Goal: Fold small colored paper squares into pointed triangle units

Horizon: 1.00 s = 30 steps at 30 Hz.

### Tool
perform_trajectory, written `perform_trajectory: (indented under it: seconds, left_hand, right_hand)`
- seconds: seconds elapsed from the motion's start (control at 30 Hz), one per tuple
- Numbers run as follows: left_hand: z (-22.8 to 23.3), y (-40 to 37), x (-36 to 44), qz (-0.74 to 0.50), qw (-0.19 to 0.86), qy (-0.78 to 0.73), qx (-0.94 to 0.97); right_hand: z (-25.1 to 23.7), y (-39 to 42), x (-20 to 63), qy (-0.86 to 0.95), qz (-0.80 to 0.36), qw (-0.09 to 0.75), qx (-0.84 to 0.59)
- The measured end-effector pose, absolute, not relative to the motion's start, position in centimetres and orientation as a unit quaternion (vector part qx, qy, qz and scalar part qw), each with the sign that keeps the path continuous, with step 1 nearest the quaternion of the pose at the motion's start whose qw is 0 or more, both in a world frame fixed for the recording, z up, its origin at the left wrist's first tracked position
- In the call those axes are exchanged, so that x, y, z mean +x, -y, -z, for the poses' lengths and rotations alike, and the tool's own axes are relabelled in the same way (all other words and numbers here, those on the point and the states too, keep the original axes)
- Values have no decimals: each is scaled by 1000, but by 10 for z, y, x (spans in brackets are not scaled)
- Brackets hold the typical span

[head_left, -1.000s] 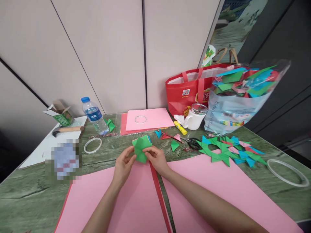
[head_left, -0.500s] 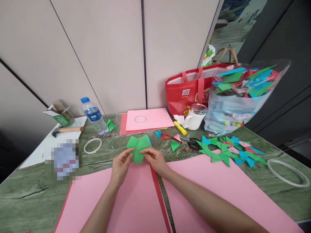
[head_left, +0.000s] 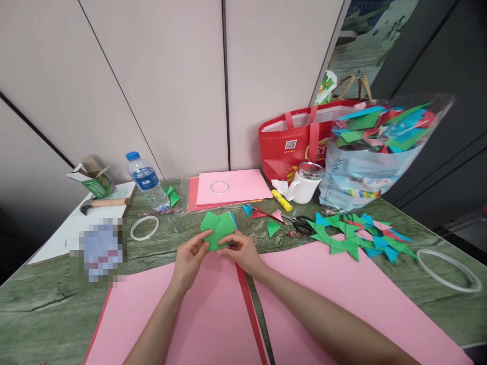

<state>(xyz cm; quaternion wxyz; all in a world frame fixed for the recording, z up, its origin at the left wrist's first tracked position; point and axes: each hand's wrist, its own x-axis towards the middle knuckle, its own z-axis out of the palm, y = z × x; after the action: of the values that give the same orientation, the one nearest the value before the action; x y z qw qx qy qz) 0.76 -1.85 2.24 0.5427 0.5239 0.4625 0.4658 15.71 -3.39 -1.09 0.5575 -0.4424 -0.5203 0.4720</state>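
Observation:
A piece of green folded paper (head_left: 218, 229) is held between both hands, just above the far edge of a pink paper sheet (head_left: 213, 309). On its left side my left hand (head_left: 190, 257) pinches it between thumb and fingers. My right hand (head_left: 243, 252) grips its lower right edge the same way. A bit of blue paper shows behind the green one at the upper right. Beyond the hands lie a small blue folded piece (head_left: 248, 209), a red folded piece (head_left: 258, 213) and a green triangle (head_left: 273, 228).
Black-handled scissors (head_left: 302, 224), a yellow glue stick (head_left: 281, 200) and a white mug (head_left: 304, 186) stand or lie right of centre. Folded paper rings (head_left: 348, 243) lie farther right. At left are a water bottle (head_left: 146, 182), a hammer (head_left: 106, 203) and a white ring (head_left: 144, 228).
The lower part of the green paper has been folded up or tilted, so less of it shows below the fingers. Both hands keep their pinch and have barely shifted.

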Motion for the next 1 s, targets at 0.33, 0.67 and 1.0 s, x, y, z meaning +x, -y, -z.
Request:
perform_trajectory:
  seconds: [0.33,0.67,1.0]
  left_hand:
    - [-19,30,19,-443,496,-481,572]
    - [-18,30,22,-437,520,-476,559]
    - [-7,29,23,-450,505,-479,559]
  right_hand:
    - [12,30,157,423,-489,627,-435]
    - [10,31,157,416,-485,636,-433]
    - [6,32,157,419,-458,632,-464]
